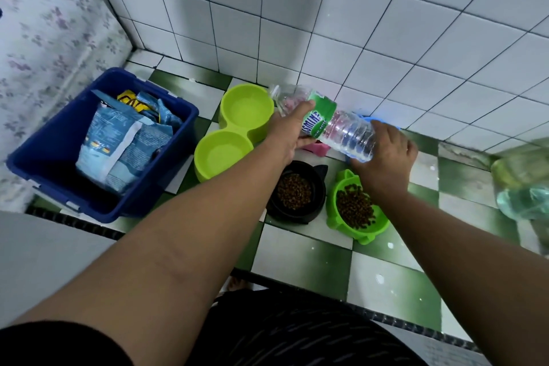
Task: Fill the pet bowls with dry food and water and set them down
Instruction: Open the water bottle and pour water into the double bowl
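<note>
Blue bin (56, 163) of food bags (118, 142) sits left of the lime double bowl (205, 172). My hands are clamped on the water bottle (341, 125): left hand (289, 128) at the label, right hand (386, 154) at the base. The neck is tipped over the bowl's far well. Right of that bowl, the black bowl (319, 187) and green bowl (331, 208) hold kibble. I judge watering is in hand; next I tilt further, steadily.

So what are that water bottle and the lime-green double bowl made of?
Water bottle: thin clear plastic, glossy, judging by its see-through ribbed wall and bright highlights. Lime-green double bowl: probably moulded plastic, smooth with a soft sheen, one even colour and rounded seamless edges.
</note>
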Demonstrator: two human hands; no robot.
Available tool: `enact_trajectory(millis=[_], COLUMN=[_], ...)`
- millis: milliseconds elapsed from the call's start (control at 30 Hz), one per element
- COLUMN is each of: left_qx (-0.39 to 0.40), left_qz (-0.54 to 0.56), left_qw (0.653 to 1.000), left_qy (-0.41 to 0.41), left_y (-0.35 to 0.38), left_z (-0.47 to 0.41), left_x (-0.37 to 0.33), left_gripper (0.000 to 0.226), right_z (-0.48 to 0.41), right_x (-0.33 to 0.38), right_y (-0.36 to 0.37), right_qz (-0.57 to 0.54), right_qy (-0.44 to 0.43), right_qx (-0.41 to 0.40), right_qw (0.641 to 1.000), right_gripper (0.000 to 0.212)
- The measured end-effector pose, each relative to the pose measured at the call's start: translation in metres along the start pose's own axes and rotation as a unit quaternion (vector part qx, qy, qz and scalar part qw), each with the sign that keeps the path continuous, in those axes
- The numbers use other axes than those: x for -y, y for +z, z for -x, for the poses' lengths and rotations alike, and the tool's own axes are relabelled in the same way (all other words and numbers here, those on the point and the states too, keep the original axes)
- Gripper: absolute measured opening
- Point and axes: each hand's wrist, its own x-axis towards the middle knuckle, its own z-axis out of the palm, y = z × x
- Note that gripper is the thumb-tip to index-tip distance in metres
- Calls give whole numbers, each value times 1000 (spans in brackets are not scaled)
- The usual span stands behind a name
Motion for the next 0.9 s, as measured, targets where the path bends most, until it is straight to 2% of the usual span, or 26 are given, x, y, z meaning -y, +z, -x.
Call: enact_trajectory(millis=[167,900], left_qx=[10,5], left_qz=[-3,16], left_qw=[1000,999], left_qy=[-27,-29], left_y=[-4,-10], left_z=[-1,-1], left_x=[6,7], left_gripper=[37,40], right_z=[1,-5], right_x=[0,1], right_y=[0,-12], right_qz=[16,40], right_qy=[-16,-55], right_qx=[9,14], right_qw=[1000,998], right_gripper=[82,86])
